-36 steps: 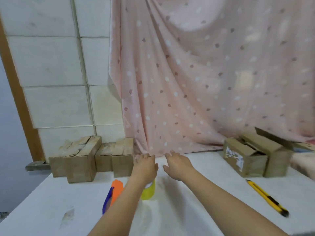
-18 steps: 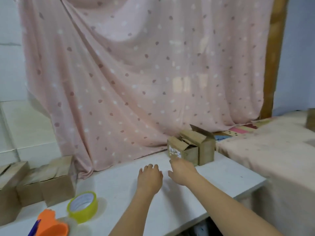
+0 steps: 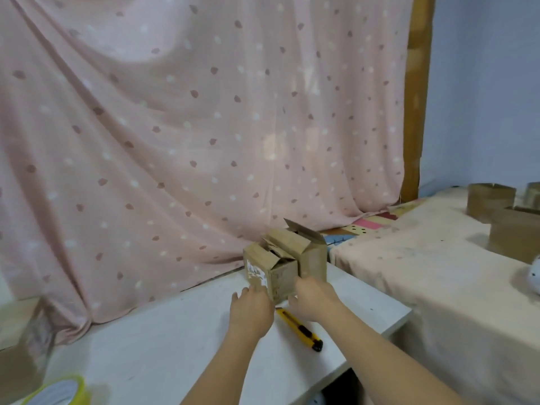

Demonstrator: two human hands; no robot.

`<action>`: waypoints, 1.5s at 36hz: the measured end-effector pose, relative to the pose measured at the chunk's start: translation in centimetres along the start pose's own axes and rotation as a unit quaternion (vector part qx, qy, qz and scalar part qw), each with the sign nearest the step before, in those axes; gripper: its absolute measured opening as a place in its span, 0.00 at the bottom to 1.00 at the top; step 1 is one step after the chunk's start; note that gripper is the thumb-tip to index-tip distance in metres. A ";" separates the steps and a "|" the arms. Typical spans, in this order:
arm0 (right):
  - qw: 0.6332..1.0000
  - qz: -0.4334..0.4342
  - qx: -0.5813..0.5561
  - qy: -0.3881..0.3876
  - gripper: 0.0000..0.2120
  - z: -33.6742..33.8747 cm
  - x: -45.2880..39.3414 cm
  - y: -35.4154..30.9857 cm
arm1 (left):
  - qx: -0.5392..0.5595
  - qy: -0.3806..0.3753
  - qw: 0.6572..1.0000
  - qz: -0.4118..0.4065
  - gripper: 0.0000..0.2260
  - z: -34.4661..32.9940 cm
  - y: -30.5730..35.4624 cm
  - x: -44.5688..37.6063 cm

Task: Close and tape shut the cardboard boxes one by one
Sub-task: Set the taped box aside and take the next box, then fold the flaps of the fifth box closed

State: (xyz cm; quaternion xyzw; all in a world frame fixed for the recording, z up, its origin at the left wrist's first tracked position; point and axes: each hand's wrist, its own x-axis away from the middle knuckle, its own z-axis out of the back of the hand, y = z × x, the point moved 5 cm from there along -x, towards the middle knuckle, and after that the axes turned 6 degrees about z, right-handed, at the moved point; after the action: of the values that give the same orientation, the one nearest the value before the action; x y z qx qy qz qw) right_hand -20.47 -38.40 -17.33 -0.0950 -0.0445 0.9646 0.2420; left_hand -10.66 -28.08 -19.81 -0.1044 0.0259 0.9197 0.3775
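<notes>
near box (image 3: pixel 270 271), flaps up and untaped, at far edge of white table (image 3: pixel 163 340), touching a second open box (image 3: pixel 304 252) behind it. left hand (image 3: pixel 251 309) against its labelled face, right hand (image 3: pixel 314 296) at its right front corner; fingers hidden, so grip cannot be told, possibly just contact. yellow cutter (image 3: pixel 299 328) on table between the wrists. tape roll (image 3: pixel 60 394) well apart, bottom left. more boxes (image 3: pixel 491 201) on the covered surface, right. closing and taping of this box not yet started.
</notes>
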 end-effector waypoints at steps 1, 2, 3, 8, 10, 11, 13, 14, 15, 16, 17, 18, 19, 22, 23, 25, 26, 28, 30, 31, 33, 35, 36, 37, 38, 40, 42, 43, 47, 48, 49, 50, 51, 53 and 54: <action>1.000 -0.006 -0.011 -0.002 0.12 -0.3 -0.5 0.5 | 0.000 -0.003 1.000 0.001 0.16 0.0 0.3 -0.3; 1.000 -0.012 -0.026 -0.006 0.13 -0.5 -0.9 0.9 | 0.002 -0.006 1.000 0.001 0.15 -0.2 0.5 -0.7; 0.999 -0.018 -0.045 -0.008 0.14 -0.6 -1.3 1.3 | 0.007 -0.009 1.000 0.003 0.15 -0.3 0.8 -1.1; 0.963 -0.080 -0.257 0.007 0.25 -1.2 -3.2 2.4 | 0.081 -0.030 0.996 0.032 0.14 -1.0 1.3 -3.0; 0.939 -0.099 -0.329 0.022 0.28 -2.1 -4.1 2.9 | 0.150 -0.049 0.986 0.061 0.12 -1.6 1.3 -3.9; 0.928 -0.107 -0.356 0.033 0.28 -2.5 -4.6 3.2 | 0.186 -0.060 0.978 0.077 0.12 -2.0 1.2 -4.3; 0.909 -0.124 -0.396 0.051 0.26 -2.5 -4.9 3.3 | 0.251 -0.064 0.960 0.107 0.10 -2.4 1.0 -5.2; 0.900 -0.131 -0.412 0.058 0.25 -2.4 -5.0 3.3 | 0.282 -0.067 0.949 0.121 0.09 -2.6 0.8 -5.7; 0.892 -0.139 -0.426 0.059 0.24 -2.4 -5.0 3.3 | 0.315 -0.072 0.937 0.133 0.09 -2.7 0.7 -6.0; 0.886 -0.146 -0.437 0.059 0.24 -2.6 -5.2 3.3 | 0.348 -0.078 0.923 0.144 0.10 -2.9 0.7 -6.4; 0.881 -0.153 -0.445 0.059 0.25 -2.9 -5.4 3.4 | 0.383 -0.082 0.907 0.153 0.14 -2.8 0.8 -6.7; 0.877 -0.156 -0.451 0.059 0.26 -3.1 -5.6 3.5 | 0.417 -0.087 0.891 0.159 0.19 -2.7 0.9 -6.8; 0.873 -0.160 -0.457 0.057 0.27 -3.4 -5.8 3.5 | 0.446 -0.089 0.876 0.160 0.25 -2.6 1.0 -7.0; 0.869 -0.169 -0.463 0.053 0.28 -4.0 -6.3 3.5 | 0.489 -0.089 0.853 0.158 0.32 -2.3 1.2 -7.2; 0.865 -0.173 -0.468 0.058 0.28 -4.1 -6.5 3.5 | 0.499 -0.090 0.848 0.156 0.33 -2.4 1.2 -7.3; 0.856 -0.184 -0.478 0.070 0.26 -4.3 -6.7 3.5 | 0.517 -0.096 0.837 0.148 0.36 -2.5 1.2 -7.4; 0.851 -0.191 -0.483 0.078 0.26 -4.4 -6.8 3.6 | 0.526 -0.099 0.833 0.142 0.38 -2.5 1.2 -7.4; 0.844 -0.217 -0.482 0.093 0.24 -4.7 -7.0 3.8 | 0.545 -0.097 0.823 0.130 0.39 -2.3 1.2 -7.3; 0.836 -0.237 -0.482 0.108 0.24 -4.8 -7.0 3.9 | 0.556 -0.092 0.817 0.122 0.38 -2.0 1.0 -7.2; 0.833 -0.244 -0.485 0.108 0.25 -4.9 -7.0 3.9 | 0.561 -0.091 0.814 0.121 0.39 -2.0 0.8 -7.3; 0.829 -0.246 -0.493 0.101 0.26 -4.8 -7.0 3.7 | 0.569 -0.099 0.807 0.126 0.38 -2.1 0.6 -7.4; 0.825 -0.246 -0.499 0.098 0.27 -4.7 -7.1 3.5 | 0.580 -0.117 0.795 0.136 0.35 -2.5 0.4 -7.8; 0.824 -0.242 -0.502 0.098 0.27 -4.6 -7.1 3.3 | 0.587 -0.128 0.787 0.141 0.33 -2.7 0.5 -7.9; 0.824 -0.238 -0.504 0.099 0.27 -4.5 -7.2 3.2 | 0.595 -0.138 0.778 0.147 0.33 -3.0 0.5 -8.0; 0.825 -0.231 -0.506 0.100 0.27 -4.5 -7.3 3.1 | 0.603 -0.144 0.771 0.147 0.33 -3.3 0.5 -8.1; 0.826 -0.217 -0.511 0.099 0.26 -4.4 -7.5 2.8 | 0.620 -0.147 0.757 0.145 0.38 -3.5 0.4 -8.2; 0.823 -0.208 -0.519 0.100 0.25 -4.2 -7.6 2.5 | 0.630 -0.137 0.752 0.139 0.42 -3.6 0.1 -8.2; 0.822 -0.204 -0.522 0.099 0.25 -4.0 -7.6 2.3 | 0.632 -0.132 0.752 0.132 0.43 -3.2 0.0 -7.9; 0.832 -0.173 -0.516 0.104 0.20 -2.9 -7.3 0.7 | 0.654 -0.083 0.744 0.109 0.41 -0.9 -1.6 -6.3; 0.833 -0.163 -0.518 0.108 0.19 -2.6 -7.1 0.2 | 0.653 -0.071 0.746 0.109 0.41 -0.2 -2.4 -5.7; 0.833 -0.153 -0.520 0.115 0.17 -2.2 -6.7 -0.3 | 0.652 -0.064 0.747 0.113 0.37 0.3 -3.2 -5.2; 0.833 -0.142 -0.521 0.122 0.15 -1.8 -6.3 -0.9 | 0.648 -0.060 0.750 0.117 0.32 0.8 -4.1 -4.5; 0.836 -0.133 -0.517 0.127 0.14 -1.7 -6.1 -1.4 | 0.645 -0.059 0.753 0.121 0.25 1.2 -5.1 -3.9; 0.837 -0.121 -0.516 0.134 0.14 -1.5 -5.6 -2.6 | 0.639 -0.061 0.758 0.116 0.18 1.9 -6.8 -2.3; 0.838 -0.112 -0.518 0.133 0.15 -1.6 -5.3 -3.3 | 0.635 -0.062 0.762 0.112 0.17 2.2 -7.6 -1.4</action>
State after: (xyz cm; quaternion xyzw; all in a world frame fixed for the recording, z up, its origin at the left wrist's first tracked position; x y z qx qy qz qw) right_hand -14.05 -37.95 -17.56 -0.3284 -0.5153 0.7451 0.2671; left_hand -4.76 -23.38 -17.10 0.2203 0.5918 0.7332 0.2525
